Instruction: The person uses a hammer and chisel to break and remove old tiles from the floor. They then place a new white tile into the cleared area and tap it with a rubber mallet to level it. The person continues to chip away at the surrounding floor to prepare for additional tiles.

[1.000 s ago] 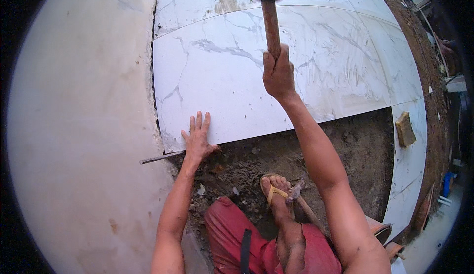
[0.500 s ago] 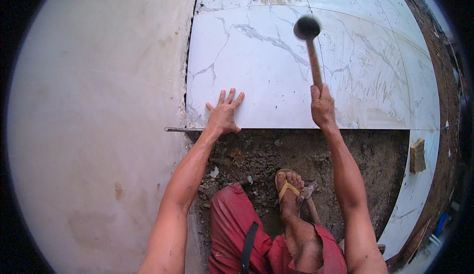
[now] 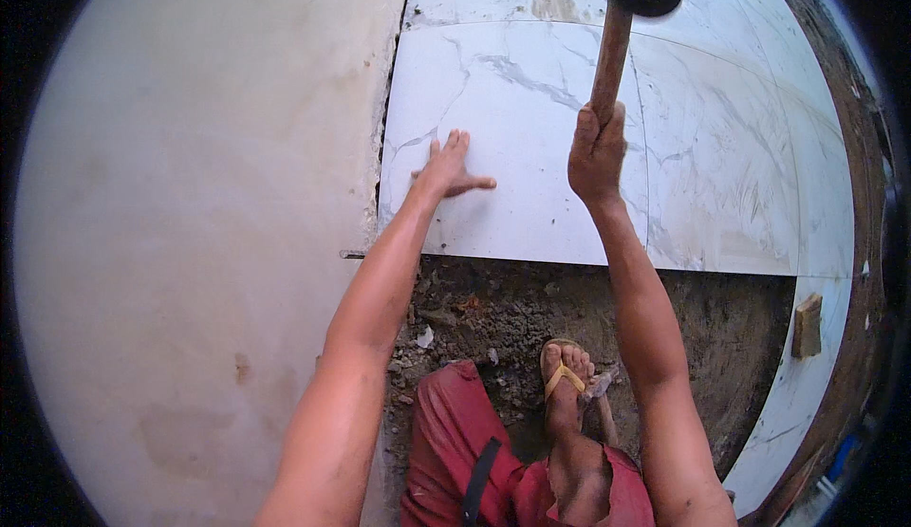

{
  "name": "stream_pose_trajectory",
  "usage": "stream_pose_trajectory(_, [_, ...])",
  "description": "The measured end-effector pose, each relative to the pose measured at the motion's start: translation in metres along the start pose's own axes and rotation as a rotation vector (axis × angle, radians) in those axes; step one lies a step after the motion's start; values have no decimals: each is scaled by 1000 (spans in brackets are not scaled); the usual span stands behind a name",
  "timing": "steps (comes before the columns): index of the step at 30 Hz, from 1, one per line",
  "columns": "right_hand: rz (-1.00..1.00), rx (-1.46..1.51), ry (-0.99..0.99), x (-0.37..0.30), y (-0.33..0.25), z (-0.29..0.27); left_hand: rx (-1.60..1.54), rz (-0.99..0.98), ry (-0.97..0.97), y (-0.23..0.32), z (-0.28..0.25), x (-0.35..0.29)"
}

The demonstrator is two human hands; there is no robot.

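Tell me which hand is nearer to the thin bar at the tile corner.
The left hand, beyond and right of the thin bar; the right hand is much farther right.

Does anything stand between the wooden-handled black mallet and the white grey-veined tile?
Nothing visible stands between the mallet in the right hand and the tile; the left hand is over the tile's left side.
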State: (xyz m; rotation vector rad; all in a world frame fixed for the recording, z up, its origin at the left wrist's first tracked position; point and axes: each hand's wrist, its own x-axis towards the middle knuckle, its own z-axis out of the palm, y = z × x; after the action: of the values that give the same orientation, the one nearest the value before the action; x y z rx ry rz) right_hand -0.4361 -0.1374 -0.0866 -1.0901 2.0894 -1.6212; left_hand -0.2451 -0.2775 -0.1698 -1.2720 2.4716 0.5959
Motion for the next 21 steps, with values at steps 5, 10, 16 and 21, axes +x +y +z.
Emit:
stream_pose_trajectory(5, [208,-454,-300,13,86,33,-27,35,3,12,-1,35])
stream_pose_trajectory(10, [0,-96,-108,34,-7,58,-61,-46,-35,8,-17,24])
stream_pose_trajectory(16, [102,-293,-306,44,23,95,-151,-203,-102,19,-29,6])
stream_pose_trajectory(21, [-76,-176,-85,36,19,91,-83,-134,-60,25,-29,16])
